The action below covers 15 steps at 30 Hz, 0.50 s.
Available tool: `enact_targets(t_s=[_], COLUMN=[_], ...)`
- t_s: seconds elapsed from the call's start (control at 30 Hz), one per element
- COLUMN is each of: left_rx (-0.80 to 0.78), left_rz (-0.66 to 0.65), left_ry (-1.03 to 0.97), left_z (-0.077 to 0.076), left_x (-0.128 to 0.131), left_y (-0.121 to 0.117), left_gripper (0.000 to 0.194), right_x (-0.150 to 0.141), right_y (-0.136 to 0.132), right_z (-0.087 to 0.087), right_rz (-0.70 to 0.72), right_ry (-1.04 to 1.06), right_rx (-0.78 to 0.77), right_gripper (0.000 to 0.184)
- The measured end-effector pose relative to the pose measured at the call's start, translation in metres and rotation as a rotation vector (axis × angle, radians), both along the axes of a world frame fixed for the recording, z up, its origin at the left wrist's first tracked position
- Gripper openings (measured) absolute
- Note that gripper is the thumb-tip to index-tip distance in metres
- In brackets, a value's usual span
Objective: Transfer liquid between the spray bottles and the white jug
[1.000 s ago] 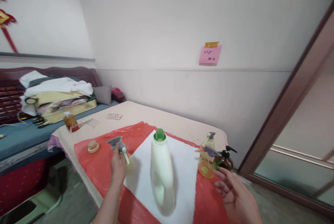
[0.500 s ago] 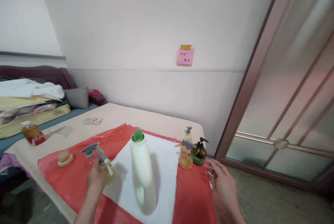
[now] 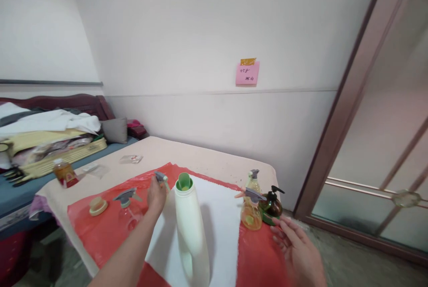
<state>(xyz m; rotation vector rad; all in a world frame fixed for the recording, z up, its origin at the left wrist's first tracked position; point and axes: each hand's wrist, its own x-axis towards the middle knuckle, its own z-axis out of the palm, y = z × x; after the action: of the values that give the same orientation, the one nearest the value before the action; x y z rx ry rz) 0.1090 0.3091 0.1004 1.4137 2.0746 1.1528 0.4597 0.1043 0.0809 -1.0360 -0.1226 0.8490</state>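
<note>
My left hand [image 3: 156, 195] is closed on a small spray bottle whose grey trigger head [image 3: 161, 176] sticks up above my fingers, just left of a tall white jug [image 3: 192, 233] with a green spout. The jug stands on a white cloth [image 3: 220, 215] over a red sheet [image 3: 100, 233]. A clear spray bottle [image 3: 127, 207] stands to the left of my hand. My right hand [image 3: 297, 251] hovers open, fingers spread, holding nothing. It is near a yellow spray bottle [image 3: 250, 211], a dark pump bottle [image 3: 272, 204] and another spray bottle [image 3: 253, 180] behind them.
A beige lid [image 3: 98, 206] lies on the red sheet. A drink bottle [image 3: 64, 173] and a plastic packet [image 3: 131, 158] sit on the beige table top [image 3: 207, 157]. Piled linen [image 3: 50, 131] lies on a bed at left. A sliding glass door [image 3: 377, 157] is at right.
My left hand has carried its spray bottle away from me, toward the far side beside the jug's spout. The right hand stays open near the bottles. The camera view has shifted.
</note>
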Motion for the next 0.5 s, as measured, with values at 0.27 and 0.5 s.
enact_targets(t_s=[0.27,0.5], left_rx=[-0.025,0.132], left_rz=[0.155,0.109], left_ry=[-0.014,-0.005], left_z=[-0.005,-0.012], left_x=[-0.008,-0.005], left_y=[0.022,0.013], left_gripper=[0.041,0.040], right_x=[0.003,0.001], right_y=[0.007,0.023], right_z=[-0.005,-0.027], right_rz=[-0.032,-0.007], right_ry=[-0.073,-0.306], right_rx=[-0.049,-0.102], right_gripper=[0.065,0.052])
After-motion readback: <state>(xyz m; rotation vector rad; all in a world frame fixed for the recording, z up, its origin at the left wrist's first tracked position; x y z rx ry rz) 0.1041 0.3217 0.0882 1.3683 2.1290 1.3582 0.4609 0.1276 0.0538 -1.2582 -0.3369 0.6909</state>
